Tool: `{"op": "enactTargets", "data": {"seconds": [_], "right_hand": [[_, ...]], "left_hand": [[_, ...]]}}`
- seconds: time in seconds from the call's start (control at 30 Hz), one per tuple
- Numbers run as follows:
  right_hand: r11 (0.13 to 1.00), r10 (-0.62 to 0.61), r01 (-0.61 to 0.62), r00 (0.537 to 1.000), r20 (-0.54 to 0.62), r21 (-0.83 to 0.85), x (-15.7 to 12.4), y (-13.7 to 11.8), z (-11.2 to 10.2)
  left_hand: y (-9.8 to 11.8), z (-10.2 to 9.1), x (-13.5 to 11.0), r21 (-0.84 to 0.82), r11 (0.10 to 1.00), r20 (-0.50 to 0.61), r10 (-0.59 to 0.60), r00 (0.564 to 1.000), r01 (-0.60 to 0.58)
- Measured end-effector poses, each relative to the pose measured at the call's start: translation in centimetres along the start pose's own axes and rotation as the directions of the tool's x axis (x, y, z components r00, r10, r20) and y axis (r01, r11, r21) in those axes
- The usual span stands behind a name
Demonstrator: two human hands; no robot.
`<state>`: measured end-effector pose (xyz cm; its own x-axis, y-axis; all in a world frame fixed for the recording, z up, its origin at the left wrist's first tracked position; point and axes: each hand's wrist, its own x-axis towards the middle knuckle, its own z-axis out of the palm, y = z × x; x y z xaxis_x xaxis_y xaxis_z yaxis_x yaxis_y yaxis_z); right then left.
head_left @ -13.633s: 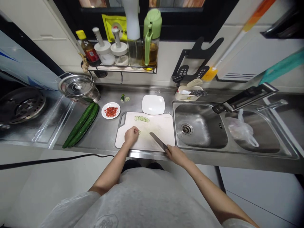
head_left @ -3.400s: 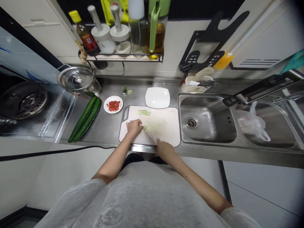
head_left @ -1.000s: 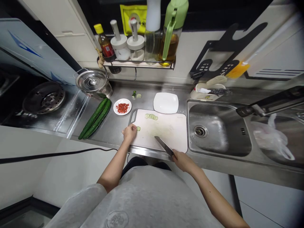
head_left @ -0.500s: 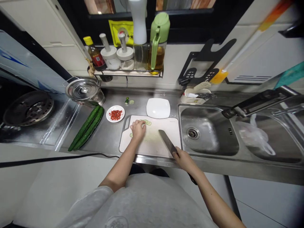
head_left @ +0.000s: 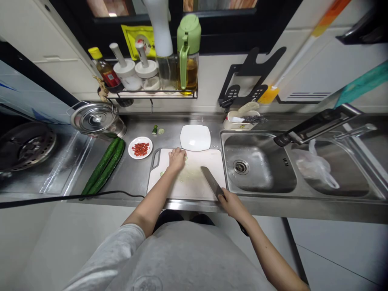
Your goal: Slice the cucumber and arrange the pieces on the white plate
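Note:
My left hand (head_left: 177, 161) is down on the far part of the white cutting board (head_left: 157, 184), its fingers curved over cucumber slices and closed on them. Most of those slices are hidden under it; one cucumber slice (head_left: 186, 158) peeks out by the fingertips. Another slice (head_left: 162, 173) lies left of my wrist. My right hand (head_left: 232, 203) grips a kitchen knife (head_left: 209, 178) by its handle. The blade rests low over the board's right side, pointing away and to the left, apart from the slices. Just beyond the board is a white plate (head_left: 195, 138).
Two whole cucumbers (head_left: 104, 167) and a small plate of chopped red pepper (head_left: 140, 148) lie to the left. Cucumber ends (head_left: 155, 130) sit behind. A lidded steel pot (head_left: 97, 119) stands back left. The sink (head_left: 260, 169) is right; a bottle rack (head_left: 151, 95) hangs above.
My left hand has moved slightly forward over the cucumber slices, covering most of them. The knife stays in my right hand at nearly the same spot. The whole view has shifted a little.

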<state>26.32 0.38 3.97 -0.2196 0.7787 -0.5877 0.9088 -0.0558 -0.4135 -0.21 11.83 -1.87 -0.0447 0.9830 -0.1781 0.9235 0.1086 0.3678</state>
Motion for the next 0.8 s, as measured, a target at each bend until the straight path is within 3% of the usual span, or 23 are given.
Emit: {"op": "enactTargets", "data": {"seconds": [0.13, 0.23, 0.37, 0.5, 0.63, 0.8], "right_hand": [[1.0, -0.012, 0.013, 1.0, 0.011, -0.008, 0.1, -0.2, 0.0], [1.0, -0.012, 0.012, 1.0, 0.014, -0.015, 0.2, -0.4, 0.1], [0.999, -0.006, 0.007, 1.0, 0.024, -0.034, 0.3, -0.7, 0.4], [0.998, -0.041, 0.042, 0.999, 0.02, -0.053, 0.4, -1.0, 0.8], [0.993, -0.044, 0.047, 0.998, 0.034, -0.106, 0.5, -1.8, 1.2], [0.973, -0.081, 0.096, 0.994, 0.077, -0.208, 0.1, -3.5, 1.8]], "left_hand": [[0.4, -0.8, -0.7, -0.035, 0.999, 0.028, 0.024, 0.999, -0.023], [0.2, -1.6, -1.9, -0.137, 0.989, 0.074, -0.046, 0.996, 0.056], [-0.8, -2.5, -3.9, -0.246, 0.953, 0.219, -0.124, 0.968, 0.178], [-1.8, -2.5, -5.5, -0.226, 0.956, 0.326, -0.109, 0.939, 0.19], [-2.5, -1.5, -5.9, -0.169, 0.979, 0.308, -0.061, 0.949, 0.118], [-3.9, -0.7, -5.8, -0.185, 0.981, 0.193, -0.024, 0.981, 0.06]]}}
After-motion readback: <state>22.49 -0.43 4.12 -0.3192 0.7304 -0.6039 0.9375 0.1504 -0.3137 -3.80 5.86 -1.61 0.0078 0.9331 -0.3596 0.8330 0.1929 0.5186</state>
